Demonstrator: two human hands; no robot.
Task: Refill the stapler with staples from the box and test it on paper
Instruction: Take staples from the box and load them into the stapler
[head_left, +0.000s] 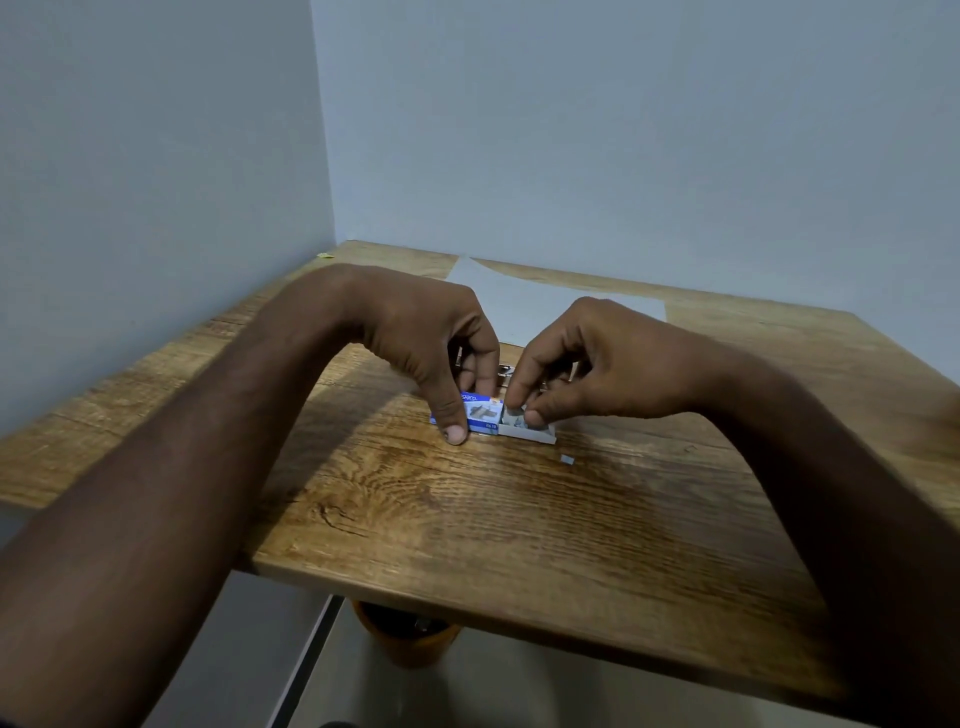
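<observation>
A small blue staple box (482, 413) lies on the wooden table (519, 509), its grey inner tray (540, 435) slid out to the right. My left hand (436, 343) holds the blue sleeve between thumb and fingers. My right hand (587, 364) reaches into the tray, thumb and forefinger pinching staples (519, 415). The stapler (503, 371) lies just behind the box, mostly hidden by both hands; only bits of metal show. A white sheet of paper (545, 306) lies behind it. A small loose piece of staples (567, 459) sits on the table right of the tray.
Pale walls close the table in at the back and the left. An orange container (405, 636) stands on the floor under the table's front edge. Bare wood fills the table's front half.
</observation>
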